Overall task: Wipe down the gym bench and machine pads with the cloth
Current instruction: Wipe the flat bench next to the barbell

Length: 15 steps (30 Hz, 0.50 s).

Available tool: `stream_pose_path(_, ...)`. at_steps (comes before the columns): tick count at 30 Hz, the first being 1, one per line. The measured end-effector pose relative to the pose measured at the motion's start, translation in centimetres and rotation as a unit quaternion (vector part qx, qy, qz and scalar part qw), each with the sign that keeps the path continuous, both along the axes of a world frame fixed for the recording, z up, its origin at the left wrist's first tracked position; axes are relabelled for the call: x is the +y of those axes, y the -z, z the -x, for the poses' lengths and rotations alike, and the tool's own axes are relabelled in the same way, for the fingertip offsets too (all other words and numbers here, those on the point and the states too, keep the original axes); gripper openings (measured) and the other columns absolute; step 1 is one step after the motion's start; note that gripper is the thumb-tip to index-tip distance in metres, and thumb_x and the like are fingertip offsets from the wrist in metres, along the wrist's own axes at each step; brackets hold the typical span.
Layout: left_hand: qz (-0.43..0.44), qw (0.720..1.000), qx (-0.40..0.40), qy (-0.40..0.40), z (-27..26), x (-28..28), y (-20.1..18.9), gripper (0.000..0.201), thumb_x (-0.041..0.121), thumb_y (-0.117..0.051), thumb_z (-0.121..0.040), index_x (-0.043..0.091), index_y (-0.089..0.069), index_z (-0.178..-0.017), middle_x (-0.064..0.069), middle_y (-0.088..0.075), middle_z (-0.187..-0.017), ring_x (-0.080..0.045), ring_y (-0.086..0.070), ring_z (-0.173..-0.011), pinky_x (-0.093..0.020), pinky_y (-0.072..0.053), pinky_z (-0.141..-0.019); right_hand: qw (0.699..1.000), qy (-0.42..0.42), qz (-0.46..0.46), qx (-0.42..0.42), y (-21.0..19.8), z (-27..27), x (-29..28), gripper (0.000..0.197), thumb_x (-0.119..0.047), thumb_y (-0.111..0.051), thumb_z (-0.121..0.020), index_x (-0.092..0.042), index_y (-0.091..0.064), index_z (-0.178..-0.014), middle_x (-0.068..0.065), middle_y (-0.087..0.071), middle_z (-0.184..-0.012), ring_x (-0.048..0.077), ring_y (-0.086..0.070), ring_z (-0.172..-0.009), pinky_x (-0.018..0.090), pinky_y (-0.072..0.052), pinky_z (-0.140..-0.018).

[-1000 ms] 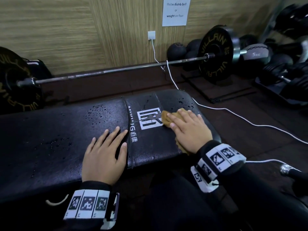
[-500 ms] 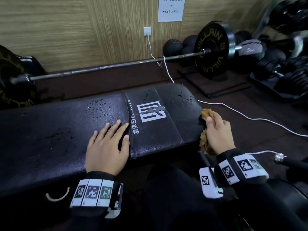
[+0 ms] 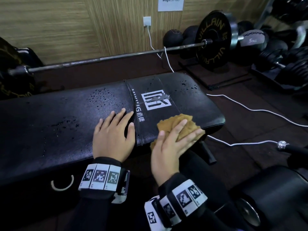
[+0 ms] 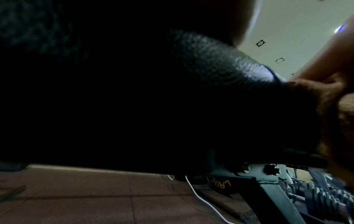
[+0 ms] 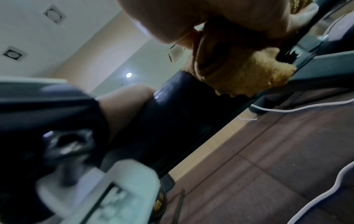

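Observation:
A black padded gym bench (image 3: 50, 122) runs left to right, with water droplets (image 3: 100, 99) on it and a white logo (image 3: 155, 100) near its right end. My left hand (image 3: 113, 130) lies flat on the pad, fingers straight, just left of the seam. My right hand (image 3: 173, 139) presses a tan cloth (image 3: 176, 120) onto the pad's near right part, fingers spread over it. A fold of the cloth (image 5: 249, 72) hangs over the near edge under my palm. The left wrist view is mostly dark against the pad's side (image 4: 220, 60), with the cloth (image 4: 306, 94) at its right.
A barbell (image 3: 116, 56) with a black plate (image 3: 213, 40) lies on the floor behind the bench. Medicine balls (image 3: 173, 37) and dumbbells (image 3: 275, 59) crowd the far right. A white cable (image 3: 250, 109) snakes across the floor from a wall socket (image 3: 147, 21). Another black pad (image 3: 275, 189) sits at the near right.
My right hand carried the cloth from the logo to the bench's right end, then back left onto the near edge below the logo. My left hand stayed put.

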<state>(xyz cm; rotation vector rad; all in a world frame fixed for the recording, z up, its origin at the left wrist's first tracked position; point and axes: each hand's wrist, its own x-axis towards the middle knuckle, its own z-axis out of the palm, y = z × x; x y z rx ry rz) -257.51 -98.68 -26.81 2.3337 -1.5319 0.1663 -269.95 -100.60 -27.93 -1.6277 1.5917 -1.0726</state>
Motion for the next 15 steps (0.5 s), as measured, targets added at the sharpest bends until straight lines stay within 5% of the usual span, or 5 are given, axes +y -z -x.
stream_pose_path(2,0.005,1.000,0.004,0.003,-0.1,0.0,0.1,0.049,0.043,-0.025,-0.092,0.039,-0.047,-0.136,0.014,-0.041,-0.147,-0.012,-0.031,-0.140,-0.038,-0.017,-0.114,1.000,-0.017,-0.007,0.006,0.3,0.1,0.3,0.068,-0.034,-0.033,-0.098,-0.025,0.019,-0.142,0.018,0.044,-0.142,0.037,0.031,-0.135,0.029,0.020,-0.104)
stream_pose_path(8,0.003,1.000,0.010,0.014,-0.2,0.2,0.0,0.050,0.043,-0.024,-0.093,0.037,-0.047,-0.137,0.012,-0.041,-0.147,-0.014,-0.030,-0.140,-0.038,-0.017,-0.115,0.987,0.066,-0.034,0.144,-1.5,5.3,-5.4,0.062,-0.027,-0.034,-0.100,-0.006,-0.001,-0.149,0.039,0.020,-0.145,0.049,0.019,-0.137,0.048,0.010,-0.114)
stream_pose_path(15,0.002,1.000,0.011,0.005,-0.2,0.1,0.0,0.048,0.044,-0.028,-0.091,0.038,-0.048,-0.135,0.013,-0.043,-0.146,-0.015,-0.033,-0.139,-0.039,-0.019,-0.114,0.987,0.046,-0.059,0.144,-2.0,5.5,-5.4,0.062,-0.027,-0.033,-0.100,-0.006,-0.001,-0.149,0.036,0.022,-0.146,0.053,0.019,-0.135,0.055,0.005,-0.113)
